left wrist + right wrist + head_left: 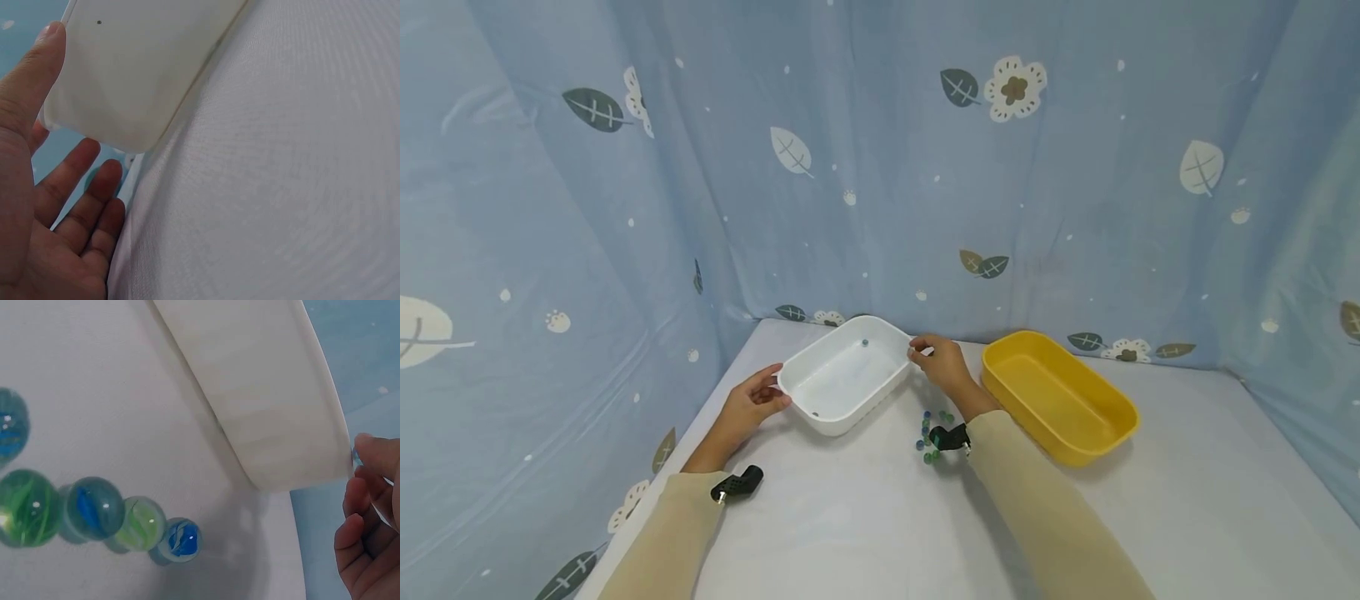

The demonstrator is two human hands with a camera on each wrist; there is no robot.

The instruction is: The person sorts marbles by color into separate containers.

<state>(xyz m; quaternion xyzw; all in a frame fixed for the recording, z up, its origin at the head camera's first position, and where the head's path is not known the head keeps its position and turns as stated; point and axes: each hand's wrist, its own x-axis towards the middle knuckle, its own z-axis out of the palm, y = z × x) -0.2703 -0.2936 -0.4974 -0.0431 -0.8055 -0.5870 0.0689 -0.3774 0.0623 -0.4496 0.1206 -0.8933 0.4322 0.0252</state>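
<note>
A white rectangular basin with rounded corners is between my two hands, toward the back of the table. My left hand holds its left end, the thumb against the rim and the other fingers spread beneath. At the far right corner, my right hand pinches the rim between thumb and fingertips, its remaining fingers curled. Inside the basin lies one small bluish marble. A small dark hole shows in the basin's wall. Several blue and green glass marbles lie on the table below my right wrist.
A yellow basin of similar shape stands on the right, beside my right forearm. White cloth covers the table. Blue patterned curtains hang along the back and sides. A small black wrist camera partly overlaps the marbles.
</note>
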